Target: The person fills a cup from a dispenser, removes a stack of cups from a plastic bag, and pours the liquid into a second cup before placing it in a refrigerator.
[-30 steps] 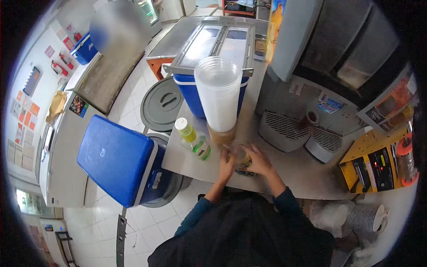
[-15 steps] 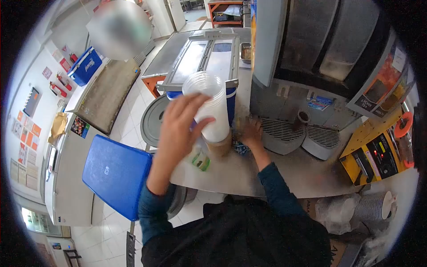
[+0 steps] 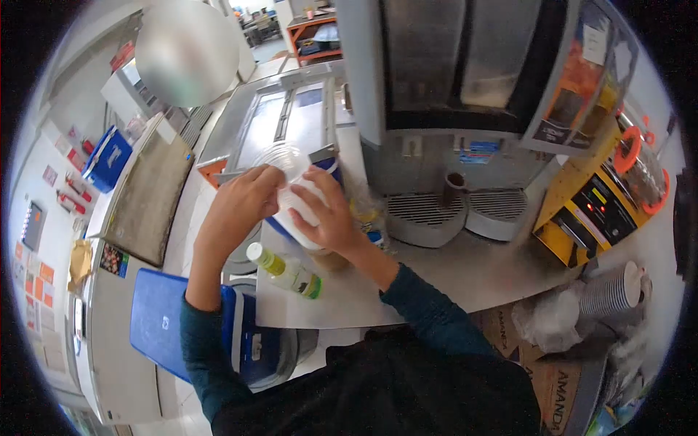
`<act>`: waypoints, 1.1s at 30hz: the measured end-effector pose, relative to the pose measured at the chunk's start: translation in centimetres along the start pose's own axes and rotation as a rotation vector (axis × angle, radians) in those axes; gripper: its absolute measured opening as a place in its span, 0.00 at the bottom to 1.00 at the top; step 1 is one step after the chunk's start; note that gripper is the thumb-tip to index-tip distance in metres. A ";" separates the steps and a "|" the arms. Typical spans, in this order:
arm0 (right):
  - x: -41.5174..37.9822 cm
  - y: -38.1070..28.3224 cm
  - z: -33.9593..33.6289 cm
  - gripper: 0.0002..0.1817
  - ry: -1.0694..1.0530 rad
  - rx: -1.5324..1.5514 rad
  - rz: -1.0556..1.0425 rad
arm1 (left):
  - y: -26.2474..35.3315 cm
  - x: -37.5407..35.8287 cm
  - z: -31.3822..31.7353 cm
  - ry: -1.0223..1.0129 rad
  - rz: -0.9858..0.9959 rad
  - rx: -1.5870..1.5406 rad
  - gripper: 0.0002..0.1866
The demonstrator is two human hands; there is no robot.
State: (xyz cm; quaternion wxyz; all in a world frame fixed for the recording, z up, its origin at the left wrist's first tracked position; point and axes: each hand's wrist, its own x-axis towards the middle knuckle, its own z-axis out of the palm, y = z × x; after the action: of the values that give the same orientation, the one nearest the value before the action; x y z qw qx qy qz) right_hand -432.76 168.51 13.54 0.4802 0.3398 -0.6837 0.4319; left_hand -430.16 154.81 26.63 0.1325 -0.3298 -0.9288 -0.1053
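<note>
A tall stack of clear plastic cups (image 3: 298, 221) stands on the metal counter. My left hand (image 3: 243, 196) is at the upper left of the stack, its fingers bent together at the cup rims. Against the right side of the stack rests my right hand (image 3: 327, 214), with its fingers spread over the cups. A brown base shows under the stack. Just in front of it stands a clear bottle (image 3: 291, 276) with a yellow-green label and a white cap.
A drink dispenser (image 3: 443, 152) with drip trays is behind to the right, a yellow sealing machine (image 3: 600, 211) at the far right. Stacked cups (image 3: 611, 294) lie below the counter edge. A blue cooler (image 3: 156, 312) with its lid raised is at left.
My right hand has come up from the counter onto the cup stack. My left hand's fingers have closed in at the rims. The view has shifted, and the bottle now shows fully.
</note>
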 end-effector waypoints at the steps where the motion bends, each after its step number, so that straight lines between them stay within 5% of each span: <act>1: -0.2 0.1 0.1 0.23 -0.004 -0.015 -0.003 | -0.1 0.0 0.3 0.059 0.000 -0.002 0.11; 4: 0.5 0.1 -0.1 0.23 0.004 -0.038 -0.015 | 0.0 -0.3 0.7 0.318 0.047 -0.040 0.10; 8: 1.0 -0.4 -1.6 0.24 -0.080 -0.060 0.012 | 0.8 -2.3 -2.3 1.037 -0.035 0.301 0.06; 10: -0.2 0.1 -3.3 0.27 -0.046 -0.096 0.012 | 0.9 -5.2 -2.2 1.206 0.050 0.444 0.10; 11: -2.0 1.0 -5.0 0.29 0.007 -0.141 0.014 | 2.1 -6.0 -0.4 1.284 0.125 -0.147 0.13; 13: -7.2 3.6 -8.0 0.36 0.199 -0.270 0.171 | 4.8 -7.8 6.2 1.201 -0.152 -0.814 0.19; 16: -13.4 8.6 -13.2 0.46 0.480 -0.634 0.432 | 10.5 -6.3 12.4 0.639 0.124 -0.831 0.39; 18: -15.3 11.8 -16.0 0.48 0.386 -0.671 0.531 | 12.8 -6.4 17.2 0.428 -0.243 -1.290 0.43; 21: -16.0 15.2 -17.8 0.45 0.335 -0.472 0.650 | 13.7 -7.8 25.8 0.426 -0.477 -1.377 0.49; 24: -15.2 16.5 -18.9 0.39 0.228 -0.267 0.773 | 14.7 -8.5 30.1 0.447 -0.408 -1.205 0.52; 28: -15.4 17.0 -19.3 0.29 0.279 0.016 0.781 | 16.4 -7.0 30.9 0.380 -0.526 -1.178 0.53; 33: -14.7 15.3 -21.6 0.28 0.051 -0.086 0.633 | 15.8 -1.7 30.8 0.480 -0.366 -1.053 0.52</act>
State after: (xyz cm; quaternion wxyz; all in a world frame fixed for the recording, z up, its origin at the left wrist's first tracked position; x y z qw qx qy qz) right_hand -433.83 195.08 -0.94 0.3532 0.0786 -0.7607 0.5389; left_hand -424.16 174.55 -1.24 0.1373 -0.1530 -0.7377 -0.6431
